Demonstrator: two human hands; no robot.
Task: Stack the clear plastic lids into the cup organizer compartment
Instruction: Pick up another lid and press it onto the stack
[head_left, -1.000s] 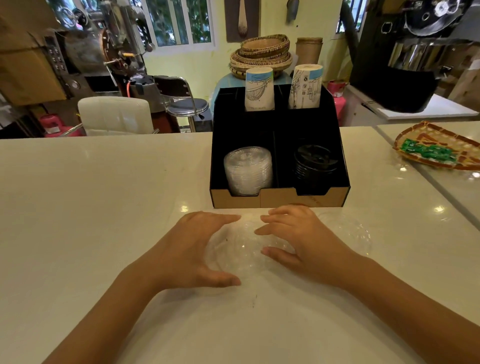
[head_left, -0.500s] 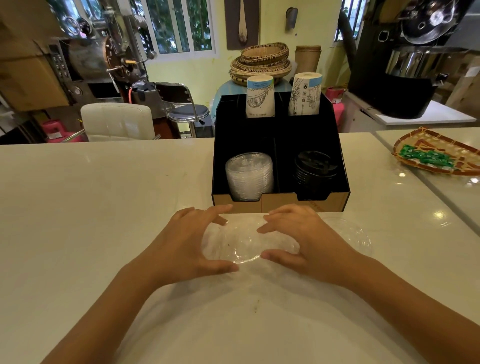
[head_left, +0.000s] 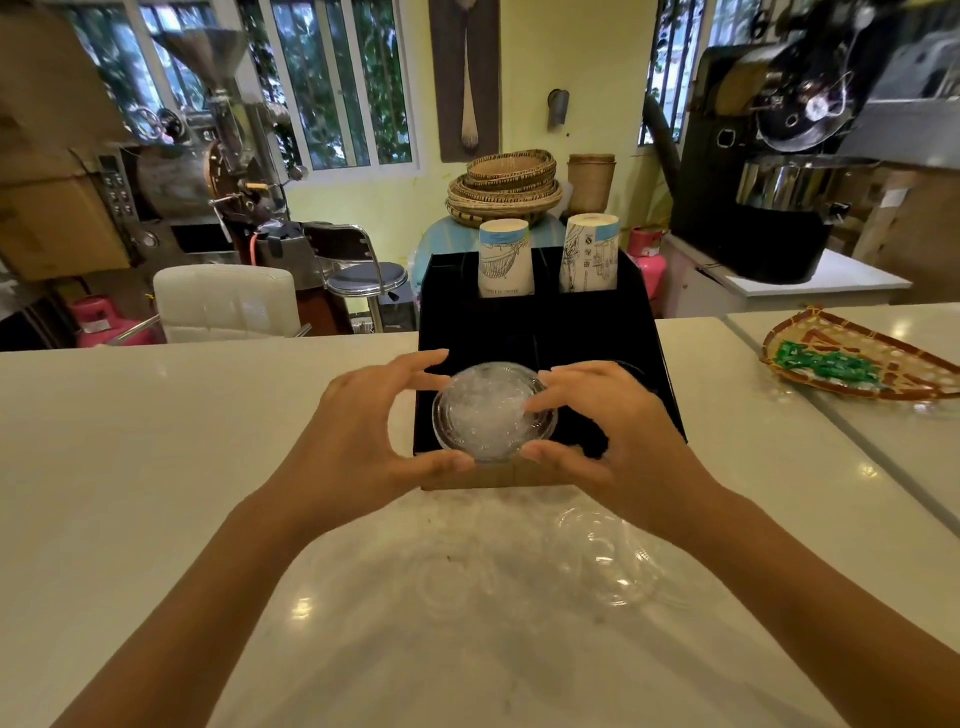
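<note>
The clear lids (head_left: 493, 413) are held as a small bundle between both hands, flat side up, just above the front-left compartment of the black organizer (head_left: 540, 322). The left hand (head_left: 363, 441) grips the left edge and the right hand (head_left: 613, 436) the right edge, with the fingers (head_left: 545, 400) curled around the rim from both sides. Both hands are equally near. I judge the next move goes straight down into that compartment. More lids (head_left: 602, 556) lie on the worktop (head_left: 156, 467), nearer to the right hand.
</note>
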